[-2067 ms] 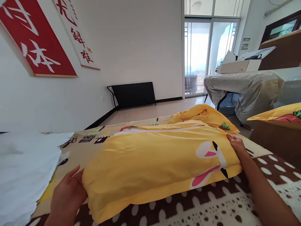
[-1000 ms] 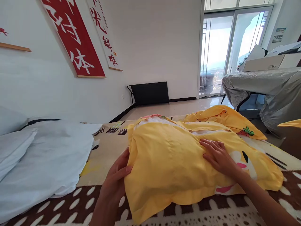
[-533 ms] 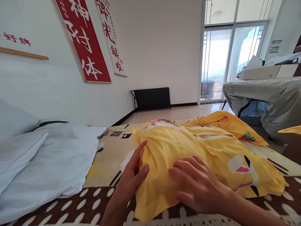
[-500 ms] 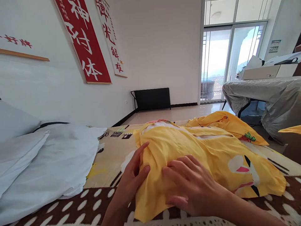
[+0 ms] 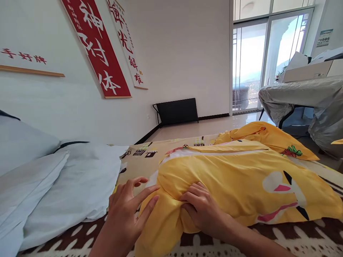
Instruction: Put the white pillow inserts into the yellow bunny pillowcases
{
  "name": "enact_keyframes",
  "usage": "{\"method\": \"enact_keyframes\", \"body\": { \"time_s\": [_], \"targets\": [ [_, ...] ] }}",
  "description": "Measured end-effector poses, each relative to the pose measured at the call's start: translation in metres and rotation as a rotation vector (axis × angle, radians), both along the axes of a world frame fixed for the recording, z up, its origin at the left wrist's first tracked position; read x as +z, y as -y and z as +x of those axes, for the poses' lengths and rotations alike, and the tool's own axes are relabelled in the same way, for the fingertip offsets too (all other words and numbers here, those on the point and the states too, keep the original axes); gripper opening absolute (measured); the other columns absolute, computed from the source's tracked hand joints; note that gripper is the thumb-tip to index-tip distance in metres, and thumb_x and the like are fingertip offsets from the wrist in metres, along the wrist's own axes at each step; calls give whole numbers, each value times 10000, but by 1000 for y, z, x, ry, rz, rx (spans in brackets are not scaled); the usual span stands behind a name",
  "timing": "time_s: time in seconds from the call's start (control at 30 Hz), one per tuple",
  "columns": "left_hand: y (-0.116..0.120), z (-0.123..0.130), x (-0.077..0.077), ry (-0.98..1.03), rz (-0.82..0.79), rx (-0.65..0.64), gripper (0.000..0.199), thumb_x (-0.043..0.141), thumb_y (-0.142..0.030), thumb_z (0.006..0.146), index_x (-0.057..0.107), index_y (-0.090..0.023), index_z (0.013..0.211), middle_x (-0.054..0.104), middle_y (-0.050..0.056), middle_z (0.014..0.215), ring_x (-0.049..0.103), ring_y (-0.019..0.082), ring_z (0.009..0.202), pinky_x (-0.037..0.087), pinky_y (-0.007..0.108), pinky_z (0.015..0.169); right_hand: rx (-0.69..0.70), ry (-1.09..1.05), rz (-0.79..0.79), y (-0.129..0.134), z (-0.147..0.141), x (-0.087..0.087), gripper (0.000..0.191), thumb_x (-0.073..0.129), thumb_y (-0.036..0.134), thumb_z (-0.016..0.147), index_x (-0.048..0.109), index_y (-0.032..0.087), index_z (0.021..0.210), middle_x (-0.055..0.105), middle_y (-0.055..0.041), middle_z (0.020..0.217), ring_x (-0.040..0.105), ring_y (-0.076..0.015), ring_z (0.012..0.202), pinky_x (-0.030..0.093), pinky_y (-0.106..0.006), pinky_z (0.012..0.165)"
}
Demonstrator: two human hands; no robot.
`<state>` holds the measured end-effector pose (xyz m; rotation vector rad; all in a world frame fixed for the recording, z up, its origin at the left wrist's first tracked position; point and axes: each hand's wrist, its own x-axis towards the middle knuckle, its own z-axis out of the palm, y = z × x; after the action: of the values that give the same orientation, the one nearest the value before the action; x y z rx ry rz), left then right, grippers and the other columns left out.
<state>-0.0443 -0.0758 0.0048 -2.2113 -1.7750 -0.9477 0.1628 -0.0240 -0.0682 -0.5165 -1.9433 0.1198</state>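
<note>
A yellow pillowcase with a cartoon face lies across the patterned bedding, bulging, with a long opening along its far edge where white shows. My right hand pinches a fold of the yellow cloth near its left end. Just left of it, my left hand has its fingers apart beside the cloth's left corner; the fingertips are at the fabric, with no fold visibly gripped.
White pillows lie at the left. Another yellow cloth with a carrot print is behind the pillowcase. A plastic-covered table holding a box stands at the right back, and a black panel leans by the wall.
My left hand has moved left and its fingers have spread off the cloth. My right hand has closed on a fold. The pillowcase is flatter and stretched further right, its left end bunched.
</note>
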Motion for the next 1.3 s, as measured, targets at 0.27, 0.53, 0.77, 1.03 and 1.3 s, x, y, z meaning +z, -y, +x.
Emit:
{"method": "enact_keyframes", "body": {
  "time_s": [0.27, 0.53, 0.77, 1.03, 1.3],
  "targets": [
    [-11, 7, 4, -86, -325, -341, 174, 578, -342, 806, 711, -280, 900, 693, 35, 1004, 605, 217, 970, 433, 296, 894, 128, 14, -182, -4, 0, -8, 227, 484, 230, 909, 711, 225, 896, 629, -24, 744, 550, -130, 716, 424, -261, 702],
    [-6, 1, 8, 36, -477, -449, 195, 491, -307, 857, 629, -208, 760, 623, 47, 839, 567, 164, 805, 439, 238, 738, 218, 179, -221, 2, 3, -5, 189, 541, 299, 899, 692, 227, 987, 644, -21, 829, 551, -132, 805, 421, -275, 798],
    [-15, -13, 7, 111, -509, -484, 211, 456, -341, 880, 559, -197, 764, 571, 42, 816, 532, 168, 791, 424, 236, 734, 155, 422, -92, 7, 9, -3, 248, 560, 332, 884, 587, 243, 1114, 591, -24, 1045, 487, -154, 1011, 329, -327, 960],
    [-18, 8, 2, 81, -517, -326, 207, 481, -296, 829, 572, -196, 672, 574, 20, 754, 515, 155, 714, 404, 220, 675, 9, 528, -58, 6, 8, -8, 355, 630, 376, 834, 536, 281, 1163, 555, -31, 1138, 451, -195, 1073, 291, -369, 971],
    [-45, -18, -22, 101, -757, -98, 129, 504, -180, 656, 543, -175, 533, 506, -13, 567, 443, 140, 567, 298, 213, 540, -112, 421, -164, -23, 33, -4, 292, 527, 350, 901, 569, 246, 1171, 547, -79, 1251, 459, -212, 1152, 256, -407, 999]
  ]
}}
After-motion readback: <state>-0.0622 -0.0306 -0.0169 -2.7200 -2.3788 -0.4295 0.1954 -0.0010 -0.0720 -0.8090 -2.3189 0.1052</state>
